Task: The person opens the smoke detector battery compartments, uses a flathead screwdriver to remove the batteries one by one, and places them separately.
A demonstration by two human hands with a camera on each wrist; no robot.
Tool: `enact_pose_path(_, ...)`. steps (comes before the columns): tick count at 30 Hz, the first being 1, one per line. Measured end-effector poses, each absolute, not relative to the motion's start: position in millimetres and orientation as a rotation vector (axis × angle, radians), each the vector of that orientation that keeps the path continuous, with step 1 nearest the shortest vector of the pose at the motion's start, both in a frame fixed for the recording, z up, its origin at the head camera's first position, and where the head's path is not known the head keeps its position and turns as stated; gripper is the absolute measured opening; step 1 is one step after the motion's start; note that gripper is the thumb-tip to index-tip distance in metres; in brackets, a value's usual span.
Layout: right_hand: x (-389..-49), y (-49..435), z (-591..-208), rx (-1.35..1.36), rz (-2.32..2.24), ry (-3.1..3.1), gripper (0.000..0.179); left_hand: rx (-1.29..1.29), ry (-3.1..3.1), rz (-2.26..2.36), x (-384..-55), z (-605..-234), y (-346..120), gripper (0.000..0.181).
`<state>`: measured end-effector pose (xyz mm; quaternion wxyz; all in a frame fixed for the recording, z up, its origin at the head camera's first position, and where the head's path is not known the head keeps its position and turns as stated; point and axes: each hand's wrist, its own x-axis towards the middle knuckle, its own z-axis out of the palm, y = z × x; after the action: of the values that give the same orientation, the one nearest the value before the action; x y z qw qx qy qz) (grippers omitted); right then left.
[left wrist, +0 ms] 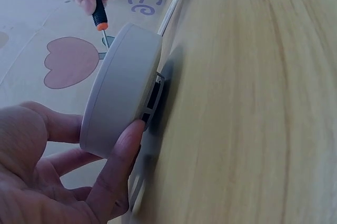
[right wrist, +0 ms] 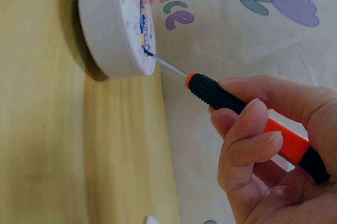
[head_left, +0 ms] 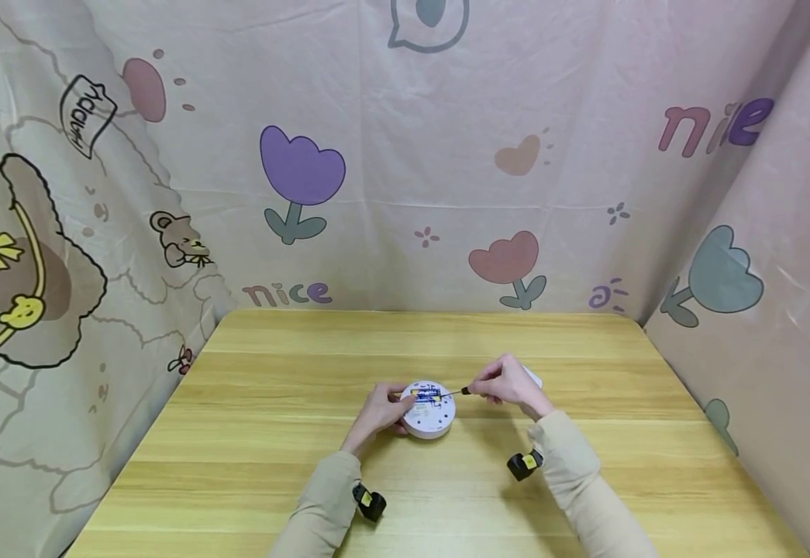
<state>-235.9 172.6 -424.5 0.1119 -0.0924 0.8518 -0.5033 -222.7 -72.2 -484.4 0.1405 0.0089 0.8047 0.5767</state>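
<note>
A round white device (head_left: 428,426) is tilted close over the table, its printed face toward me. In that face is a recessed compartment (head_left: 426,396) with blue and yellow contents. My left hand (head_left: 380,409) grips the device by its left side, thumb on the face and fingers at the back; a small bracket (left wrist: 153,100) juts from the underside in the left wrist view. My right hand (head_left: 505,381) holds a screwdriver (right wrist: 216,91) with a black and orange handle between thumb and fingers. Its thin metal shaft slants to the compartment's edge, the tip right at the blue part.
A flat white piece (head_left: 533,377) lies on the wooden table (head_left: 272,465) behind my right hand. Printed curtains (head_left: 405,256) hang along the back and both sides of the table. Each wrist wears a small black camera (head_left: 524,465).
</note>
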Motion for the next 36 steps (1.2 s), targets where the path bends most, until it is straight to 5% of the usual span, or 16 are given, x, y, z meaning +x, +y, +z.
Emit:
enact_pose_path(15,-228,144,-399,-0.338,-0.958,2.851,0.006,0.008,2.321,1.662,-218,-480,-66,0.041)
enact_pose_path(36,-246,192,-449,-0.071,-1.686,2.224,0.022,0.007,2.263,1.689,-221,-484,-69,0.044)
